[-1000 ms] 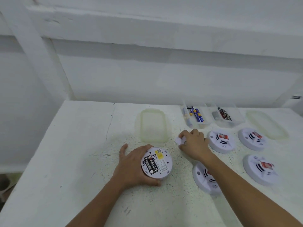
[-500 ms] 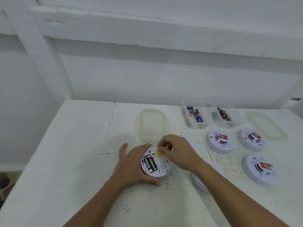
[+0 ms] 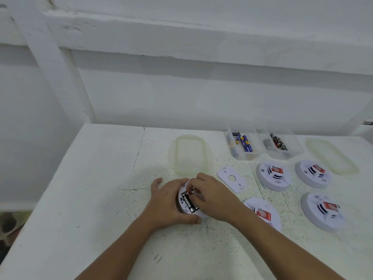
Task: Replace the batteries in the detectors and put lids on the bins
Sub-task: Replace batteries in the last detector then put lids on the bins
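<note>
Head view: left hand (image 3: 167, 201) grips the flipped round white plastic detector (image 3: 186, 209) on the rough painted counter (image 3: 101, 178). Right hand (image 3: 212, 199) pinches a black-red battery (image 3: 191, 192) at the open compartment. Flat backplate (image 3: 232, 179) lies near. Judged early: four other detectors (image 3: 273, 175) sit face-up, apparently unopened. Clear rectangular blue-battery bin (image 3: 249, 157) and dark-battery bin (image 3: 290, 155) are uncovered. Translucent left lid (image 3: 190, 156) and right lid (image 3: 331, 156) lie flat beside them.

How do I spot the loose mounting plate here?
Find the clear bin of blue batteries at the table's far side. Just in front lies a flat white plate with a round hole. Unlike neighbouring detectors, it is thin and lacks their red label.
</note>
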A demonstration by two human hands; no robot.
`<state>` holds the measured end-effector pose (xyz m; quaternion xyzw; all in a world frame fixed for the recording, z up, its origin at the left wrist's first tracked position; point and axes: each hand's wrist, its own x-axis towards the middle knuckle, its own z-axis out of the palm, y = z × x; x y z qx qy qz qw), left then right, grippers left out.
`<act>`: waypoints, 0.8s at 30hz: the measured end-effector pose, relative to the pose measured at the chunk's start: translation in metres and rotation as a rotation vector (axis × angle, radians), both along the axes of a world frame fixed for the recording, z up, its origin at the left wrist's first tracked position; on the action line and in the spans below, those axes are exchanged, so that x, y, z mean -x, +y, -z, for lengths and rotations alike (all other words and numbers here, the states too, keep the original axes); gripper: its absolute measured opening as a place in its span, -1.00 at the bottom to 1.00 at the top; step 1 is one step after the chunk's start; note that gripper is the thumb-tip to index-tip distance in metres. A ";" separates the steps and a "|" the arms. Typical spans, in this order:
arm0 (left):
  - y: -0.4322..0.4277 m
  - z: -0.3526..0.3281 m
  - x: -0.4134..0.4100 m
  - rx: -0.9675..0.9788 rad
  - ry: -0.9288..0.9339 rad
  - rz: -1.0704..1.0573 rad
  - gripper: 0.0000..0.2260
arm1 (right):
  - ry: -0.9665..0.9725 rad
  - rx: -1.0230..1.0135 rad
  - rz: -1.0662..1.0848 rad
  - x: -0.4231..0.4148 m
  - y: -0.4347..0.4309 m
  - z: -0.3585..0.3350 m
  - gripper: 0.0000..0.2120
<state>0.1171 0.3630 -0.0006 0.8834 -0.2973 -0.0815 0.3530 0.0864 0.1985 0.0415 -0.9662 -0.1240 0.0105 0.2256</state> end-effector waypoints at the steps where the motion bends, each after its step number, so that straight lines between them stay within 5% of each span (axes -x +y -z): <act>1: -0.003 -0.002 -0.001 -0.008 0.007 -0.001 -0.19 | 0.003 0.006 0.000 -0.001 -0.003 -0.001 -0.87; 24: -0.055 -0.007 -0.002 -0.038 0.006 -0.102 -0.31 | -0.009 0.086 -0.175 -0.022 -0.053 -0.001 -0.90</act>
